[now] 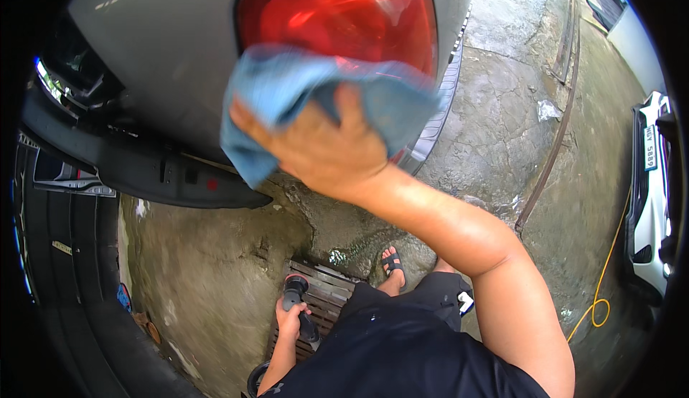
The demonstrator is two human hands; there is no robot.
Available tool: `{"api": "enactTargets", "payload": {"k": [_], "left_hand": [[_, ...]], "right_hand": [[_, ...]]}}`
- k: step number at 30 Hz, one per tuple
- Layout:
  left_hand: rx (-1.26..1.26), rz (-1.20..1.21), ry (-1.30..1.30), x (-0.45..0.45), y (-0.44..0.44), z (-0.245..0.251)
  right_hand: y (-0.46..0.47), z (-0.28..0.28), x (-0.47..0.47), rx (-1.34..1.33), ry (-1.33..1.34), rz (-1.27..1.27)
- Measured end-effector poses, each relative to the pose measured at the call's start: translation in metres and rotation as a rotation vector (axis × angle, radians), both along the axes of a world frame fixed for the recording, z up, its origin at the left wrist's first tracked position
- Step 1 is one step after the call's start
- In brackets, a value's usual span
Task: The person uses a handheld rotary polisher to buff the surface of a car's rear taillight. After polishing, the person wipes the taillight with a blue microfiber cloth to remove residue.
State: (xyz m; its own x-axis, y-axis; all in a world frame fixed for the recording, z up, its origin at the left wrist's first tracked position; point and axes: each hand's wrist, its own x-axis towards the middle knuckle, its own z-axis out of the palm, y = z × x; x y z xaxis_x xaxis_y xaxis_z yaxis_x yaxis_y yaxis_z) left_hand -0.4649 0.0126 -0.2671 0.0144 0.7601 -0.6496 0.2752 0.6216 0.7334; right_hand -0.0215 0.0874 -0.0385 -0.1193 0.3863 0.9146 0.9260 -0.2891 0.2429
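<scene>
My right hand (334, 147) presses a blue cloth (403, 96) against the lower part of a red tail light (344, 13) on a grey car (172, 37). The hand and cloth are slightly blurred, and they cover the light's lower edge. Down at the lower middle, my left hand (290, 314) grips a black and grey handheld polisher (295, 290) by its body. The polisher has a reddish pad at its upper end and is over a slatted metal drain grate, apart from the car.
A dark bumper piece (177, 177) juts out at the left. The slatted grate (328, 295) lies in the wet concrete floor. A white car (648, 226) stands at the far right, beside a looped yellow hose or cord (607, 269). Crumpled clear plastic (548, 110) lies on the ground.
</scene>
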Motion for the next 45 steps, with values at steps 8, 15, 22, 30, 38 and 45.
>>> {"api": "enactTargets", "payload": {"k": [8, 15, 22, 30, 38, 45], "left_hand": [[0.028, -0.007, -0.007, -0.009, 0.005, 0.005], [0.049, -0.025, 0.011, -0.002, 0.012, 0.009], [0.026, -0.056, 0.022, 0.035, 0.009, 0.025], [0.084, 0.0, -0.049, 0.063, -0.004, 0.043], [0.104, 0.029, 0.0, 0.053, -0.036, 0.043], [0.057, 0.062, 0.018, 0.019, -0.052, 0.025]], "right_hand": [[-0.048, -0.168, 0.063, -0.729, -0.422, 0.198], [-0.056, -0.076, 0.059, -0.129, -0.094, 0.253], [-0.031, 0.057, 0.074, 0.298, 0.381, 0.444], [-0.038, -0.075, 0.14, 0.406, 0.834, 0.672], [-0.045, -0.121, 0.122, 0.355, 0.867, 0.545], [-0.026, -0.119, 0.073, 0.422, 0.724, 0.414]]}}
